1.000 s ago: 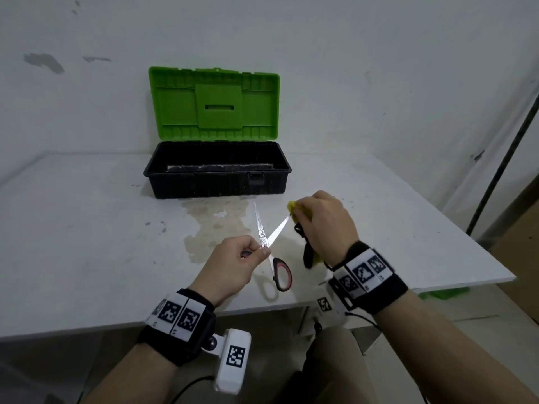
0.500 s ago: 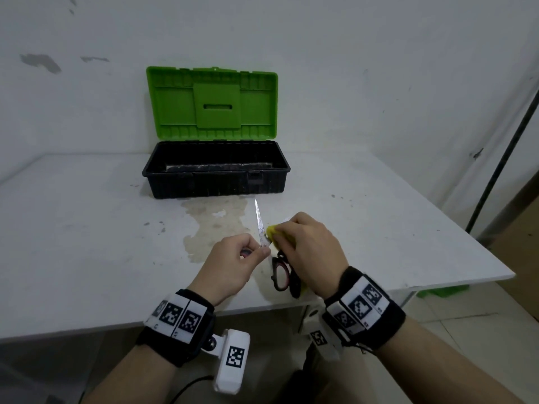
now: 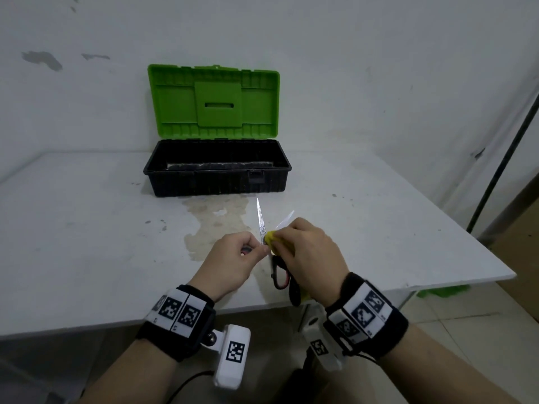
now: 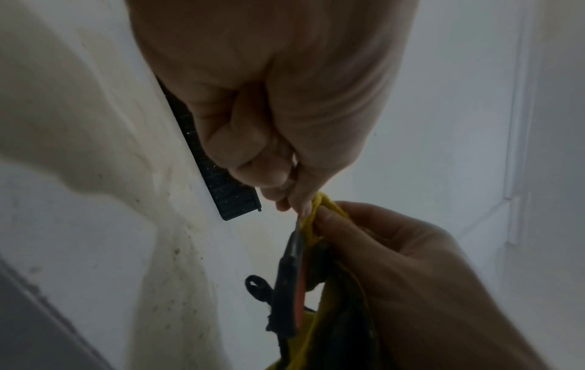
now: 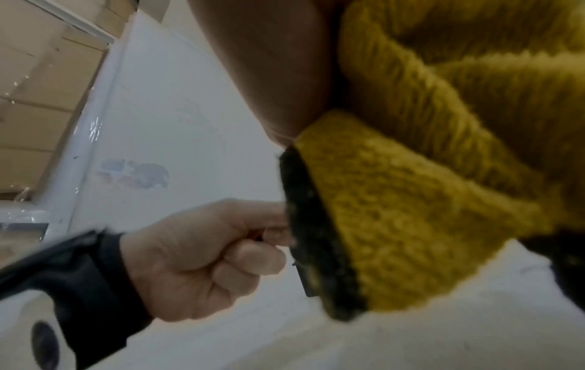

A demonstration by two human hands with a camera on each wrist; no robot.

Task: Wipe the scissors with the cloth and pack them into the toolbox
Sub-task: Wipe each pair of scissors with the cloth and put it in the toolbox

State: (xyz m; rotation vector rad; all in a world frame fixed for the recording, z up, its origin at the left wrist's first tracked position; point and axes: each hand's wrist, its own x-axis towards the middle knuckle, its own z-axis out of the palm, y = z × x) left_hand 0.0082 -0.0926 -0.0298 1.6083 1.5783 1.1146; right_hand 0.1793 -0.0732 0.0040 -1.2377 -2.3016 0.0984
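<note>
The scissors, blades spread toward 12 and 1 o'clock, are pinched by the left hand; the yellow cloth is gripped against them by the right hand.

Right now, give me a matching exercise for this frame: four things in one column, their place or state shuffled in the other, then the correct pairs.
1. scissors
2. cloth
3. toolbox
4. left hand

A. lid up, at the table's far side
B. bunched in the right hand
C. blades spread apart
D. grips one scissor handle

Pairs: 1-C, 2-B, 3-A, 4-D
</note>
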